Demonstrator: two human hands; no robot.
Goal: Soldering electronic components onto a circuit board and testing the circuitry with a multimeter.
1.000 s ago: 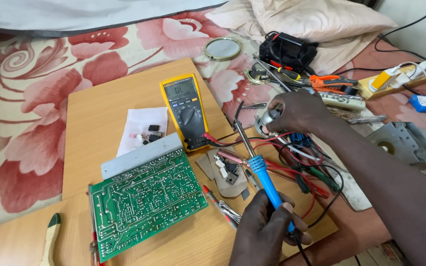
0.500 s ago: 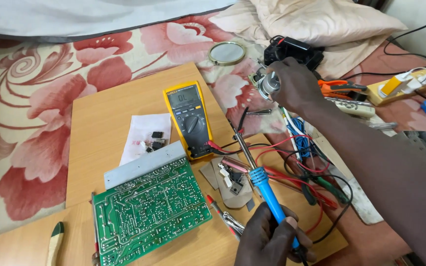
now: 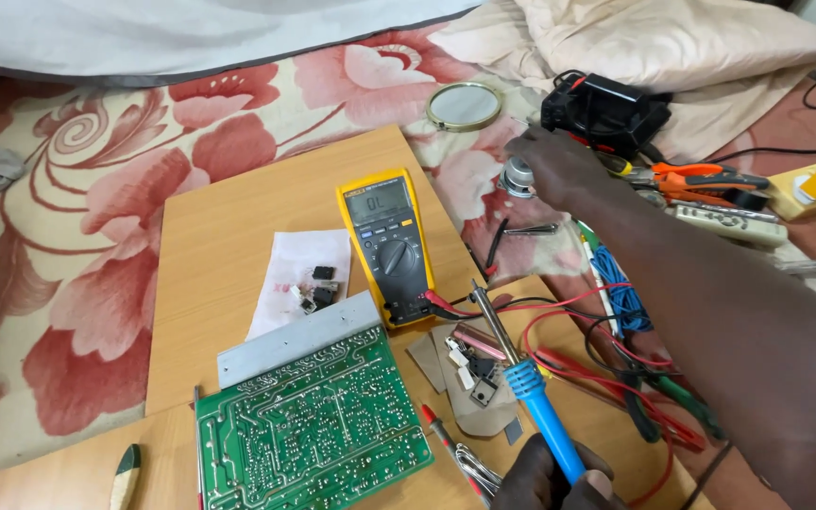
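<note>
My left hand (image 3: 550, 477) is at the bottom edge, gripping the blue handle of a soldering iron (image 3: 533, 408) whose tip points up toward a yellow multimeter (image 3: 387, 244). My right hand (image 3: 559, 165) reaches far out over the flowered cloth, fingers closed on a small round metal object (image 3: 518, 177), just in front of a black device (image 3: 606, 111). A green circuit board (image 3: 309, 434) with a metal strip lies left of the iron. Small parts sit on a scrap of card (image 3: 469, 382) below the iron's tip.
Wooden boards (image 3: 238, 246) carry a white paper with small black parts (image 3: 304, 283). Red, black and blue wires (image 3: 616, 349) tangle under my right arm. A round mirror (image 3: 465, 106), orange pliers (image 3: 701, 179), tweezers (image 3: 531, 229) and a remote (image 3: 729, 225) lie beyond.
My right hand has carried the round metal object away from the wires, up and outward toward the black device. The left hand keeps the soldering iron in about the same place.
</note>
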